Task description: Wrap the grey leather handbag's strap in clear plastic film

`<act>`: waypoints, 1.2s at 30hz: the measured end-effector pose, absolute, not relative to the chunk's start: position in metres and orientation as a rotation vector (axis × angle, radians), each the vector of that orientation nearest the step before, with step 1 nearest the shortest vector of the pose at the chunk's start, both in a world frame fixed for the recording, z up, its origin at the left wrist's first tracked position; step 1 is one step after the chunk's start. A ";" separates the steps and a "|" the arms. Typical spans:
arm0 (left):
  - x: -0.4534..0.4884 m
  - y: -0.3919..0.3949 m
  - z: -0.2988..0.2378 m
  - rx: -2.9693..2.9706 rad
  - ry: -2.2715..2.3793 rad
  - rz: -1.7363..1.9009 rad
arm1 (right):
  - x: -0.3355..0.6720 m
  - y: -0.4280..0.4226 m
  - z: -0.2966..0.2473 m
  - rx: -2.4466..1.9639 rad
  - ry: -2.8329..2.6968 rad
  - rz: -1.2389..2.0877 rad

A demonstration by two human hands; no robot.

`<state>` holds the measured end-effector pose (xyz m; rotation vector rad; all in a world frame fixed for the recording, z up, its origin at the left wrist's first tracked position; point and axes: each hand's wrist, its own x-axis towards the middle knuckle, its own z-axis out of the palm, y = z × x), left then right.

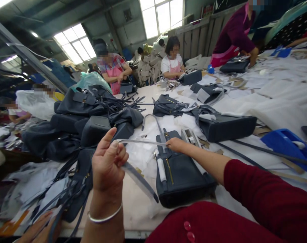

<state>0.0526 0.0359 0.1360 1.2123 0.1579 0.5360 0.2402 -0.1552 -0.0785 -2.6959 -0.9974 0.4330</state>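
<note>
A dark blue leather handbag with a gold zipper lies flat in front of me, its base toward me. Stretched across its upper part is a bag strap that looks wrapped in clear film. My left hand, raised left of the bag, is closed on the strap with thumb and curled fingers, the index finger pointing up; the strap's dark-tipped end hangs below it. My right hand pinches the strap over the top of the bag. White wrapping covers a handle on the bag.
Dark blue bags are piled at the left. Another finished-looking bag and a blue plastic holder lie at the right. White foam sheets spread over the table. A co-worker's hand shows at lower left; several people work beyond.
</note>
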 end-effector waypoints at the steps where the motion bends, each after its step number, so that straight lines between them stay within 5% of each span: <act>1: 0.056 0.035 0.137 1.184 0.133 0.563 | 0.242 -0.159 -0.086 -2.707 -0.973 0.467; 8: 0.105 0.060 0.150 1.093 -0.121 0.599 | 0.258 -0.177 -0.100 -2.722 -0.735 0.461; 17: 0.233 0.032 -0.072 2.194 0.554 -0.251 | 0.185 -0.253 -0.090 -2.442 -0.411 0.062; 23: 0.250 0.002 -0.125 2.437 0.634 -0.330 | 0.103 -0.299 -0.127 -2.519 0.028 0.284; 30: 0.255 -0.013 -0.085 2.648 0.462 -0.271 | 0.097 -0.265 -0.092 -2.182 0.193 0.547; 36: 0.292 -0.037 0.081 2.955 0.097 0.157 | 0.120 -0.282 -0.024 -1.616 0.022 0.337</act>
